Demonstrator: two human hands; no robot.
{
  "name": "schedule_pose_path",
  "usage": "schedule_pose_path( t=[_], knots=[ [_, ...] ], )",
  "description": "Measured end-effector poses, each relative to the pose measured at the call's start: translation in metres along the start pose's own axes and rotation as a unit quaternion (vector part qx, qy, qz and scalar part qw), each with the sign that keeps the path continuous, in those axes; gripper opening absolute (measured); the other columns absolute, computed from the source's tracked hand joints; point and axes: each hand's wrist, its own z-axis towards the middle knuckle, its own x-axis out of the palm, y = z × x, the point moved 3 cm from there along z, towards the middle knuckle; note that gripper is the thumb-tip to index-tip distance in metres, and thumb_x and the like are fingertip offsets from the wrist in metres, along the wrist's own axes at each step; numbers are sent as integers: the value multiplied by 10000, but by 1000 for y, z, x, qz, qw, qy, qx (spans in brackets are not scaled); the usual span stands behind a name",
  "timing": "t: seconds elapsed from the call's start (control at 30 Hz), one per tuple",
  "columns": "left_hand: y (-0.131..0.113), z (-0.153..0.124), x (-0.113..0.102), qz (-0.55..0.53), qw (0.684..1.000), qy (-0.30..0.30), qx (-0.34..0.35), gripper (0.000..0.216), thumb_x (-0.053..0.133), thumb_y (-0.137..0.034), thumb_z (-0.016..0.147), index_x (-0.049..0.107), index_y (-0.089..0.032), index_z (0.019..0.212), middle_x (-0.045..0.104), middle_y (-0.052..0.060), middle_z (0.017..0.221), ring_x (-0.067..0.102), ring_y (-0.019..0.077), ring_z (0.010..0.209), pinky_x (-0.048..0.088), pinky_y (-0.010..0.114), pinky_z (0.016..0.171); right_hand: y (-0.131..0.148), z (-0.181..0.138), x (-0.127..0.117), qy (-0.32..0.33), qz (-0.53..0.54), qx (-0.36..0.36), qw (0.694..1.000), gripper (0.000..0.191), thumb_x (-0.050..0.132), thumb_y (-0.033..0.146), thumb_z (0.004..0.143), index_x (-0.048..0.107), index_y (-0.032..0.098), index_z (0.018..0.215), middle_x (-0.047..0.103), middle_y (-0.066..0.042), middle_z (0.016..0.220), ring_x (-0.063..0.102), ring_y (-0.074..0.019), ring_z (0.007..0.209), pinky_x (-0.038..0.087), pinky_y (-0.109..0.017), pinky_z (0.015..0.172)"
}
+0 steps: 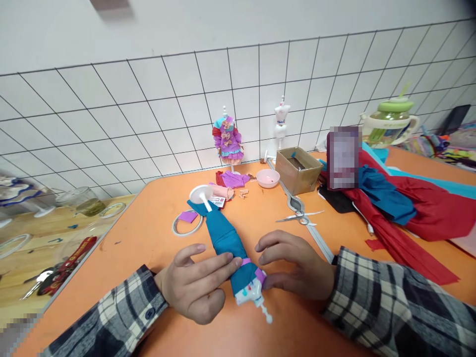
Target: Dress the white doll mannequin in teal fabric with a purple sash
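Plaid sleeves, black and cream, come in from both sides, the left one (124, 310) and the right one (394, 297) each ending in a bare hand. Between the hands, on an orange tabletop (148, 218), lies a miniature white dress form (256, 289) on its back or side, hard to say which, wrapped in teal-blue cloth (227, 240). Its long axis slants: the knobbed neck points toward the wearer and slightly right, while the round white base (199, 193) is at the far end, beyond the left hand. A purple band (246, 261) crosses the bodice, with a purple patch (260, 275) at the shoulder.

The left hand (201, 285) reaches in from the left, fingers mostly extended, two fingertips resting on the cloth beside the band; it is not closed around the form. The right hand (295, 265) is half-open and curved, just right of the bodice, holding nothing visible. Its thumb tip is at the patch; whether they touch is unclear. Shoulder and patch seem the deciding spot, nearer the right hand, with the left across the waist. Beyond the right hand lie scissors (292, 218).
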Motion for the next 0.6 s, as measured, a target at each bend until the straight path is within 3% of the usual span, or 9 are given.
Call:
schedule_pose_path(
  t=[0.13, 0.3, 0.37, 0.43, 0.5, 0.53, 0.6],
  knots=[
    [0, -1, 0, 1, 999, -6, -34, 369, 385, -46, 754, 680, -227, 881, 794, -43, 845, 718, 90, 779, 129, 295, 1193, -1, -3, 2, 6, -5, 4, 1000, 135, 705, 316, 853, 714, 207, 932, 630, -86, 1121, 597, -85, 711, 524, -225, 670],
    [3, -8, 5, -19, 999, 11, -47, 294, 457, -71, 843, 661, -223, 991, 793, -46, 888, 717, 89, 817, 132, 297, 1191, -8, -4, 2, 26, 41, 50, 998, 162, 735, 336, 823, 745, 202, 915, 637, -87, 1129, 626, -101, 777, 534, -249, 756],
    [10, -5, 6, -27, 994, 53, -93, 245, 554, -94, 857, 629, -239, 1040, 789, -52, 923, 718, 100, 839, 204, 296, 1164, -14, -4, 0, -5, 88, 105, 991, 230, 647, 385, 892, 727, 229, 1040, 621, -91, 1170, 638, -104, 776, 540, -267, 751],
    [19, 5, 2, -64, 983, 44, -168, 254, 645, -102, 818, 581, -259, 1006, 775, -41, 966, 715, 132, 868, 320, 337, 1097, -22, -6, -3, -54, 157, 180, 970, 353, 477, 425, 981, 605, 279, 1275, 575, -107, 1270, 646, -98, 743, 546, -270, 680],
    [32, 20, -12, -123, 947, -85, -284, 308, 711, -96, 759, 511, -262, 924, 735, -32, 930, 698, 167, 862, 437, 377, 979, -29, -8, -3, -85, 211, 244, 943, 455, 388, 437, 1007, 400, 318, 1446, 510, -129, 1363, 646, -93, 720, 540, -269, 636],
    [38, 28, -20, -143, 918, -170, -329, 361, 760, -104, 716, 485, -261, 888, 686, -50, 863, 679, 159, 829, 475, 354, 921, -31, -9, -3, -90, 220, 267, 934, 503, 403, 447, 999, 323, 328, 1481, 492, -135, 1382, 645, -96, 720, 538, -275, 639],
    [50, 44, -33, -172, 859, -275, -397, 468, 846, -113, 617, 463, -256, 843, 570, -68, 808, 631, 127, 785, 511, 264, 781, -35, -11, 0, -80, 218, 297, 926, 599, 468, 458, 966, 240, 330, 1505, 487, -140, 1375, 635, -102, 727, 528, -281, 645]
  ],
)
